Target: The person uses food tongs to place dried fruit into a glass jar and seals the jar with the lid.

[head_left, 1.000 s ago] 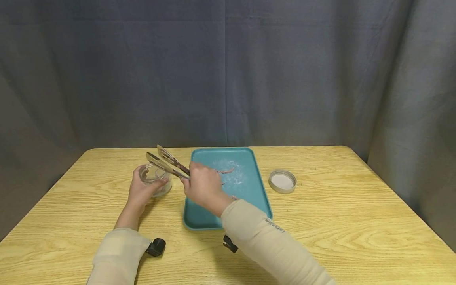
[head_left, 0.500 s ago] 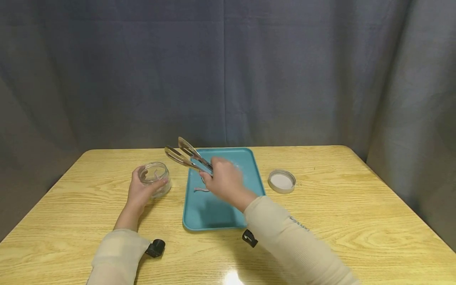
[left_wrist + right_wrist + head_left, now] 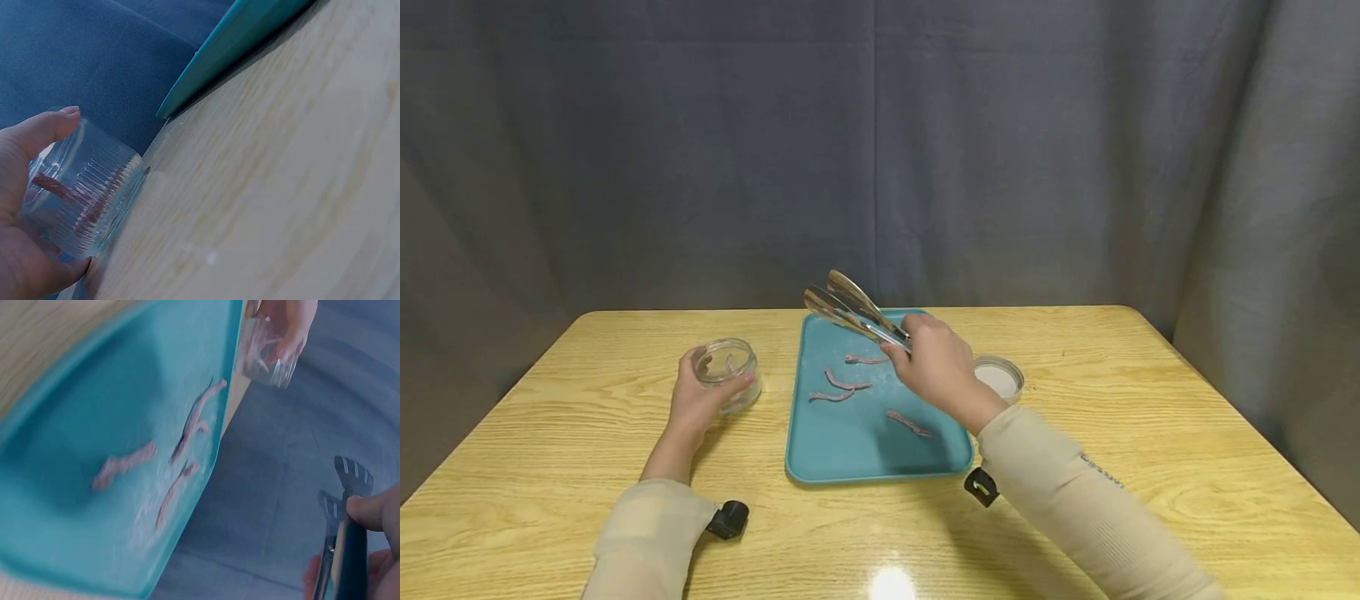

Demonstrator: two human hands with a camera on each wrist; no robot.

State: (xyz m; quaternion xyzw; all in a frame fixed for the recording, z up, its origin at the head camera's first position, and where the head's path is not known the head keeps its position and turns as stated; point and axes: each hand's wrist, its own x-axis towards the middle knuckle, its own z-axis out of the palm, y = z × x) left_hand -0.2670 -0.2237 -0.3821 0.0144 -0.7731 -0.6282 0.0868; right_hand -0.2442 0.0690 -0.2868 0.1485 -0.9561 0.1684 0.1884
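My left hand (image 3: 692,398) holds a clear glass jar (image 3: 743,397), open at the top, on the table left of the tray. Inside the jar, reddish-brown strips (image 3: 51,185) show through the ribbed glass in the left wrist view. Metal tongs (image 3: 855,308) are gripped in my right hand (image 3: 934,360) above the tray's right side. Their slotted ends point up and to the left, spread apart with nothing between them. On the teal tray (image 3: 838,454) lie several thin, twisted pinkish-brown strips (image 3: 908,423), one pair touching or nearly so. Whitish powder dusts the tray around them.
A round lid (image 3: 1000,379) with a pale inside lies to the right of the tray, partly behind my right hand. Wooden table (image 3: 1150,467) surrounds everything. Behind its far edge hangs a dark grey curtain (image 3: 880,150).
My right hand has moved right with the tongs, from over the jar to above the tray's right side, uncovering the strips. My left hand and the jar stay in place.
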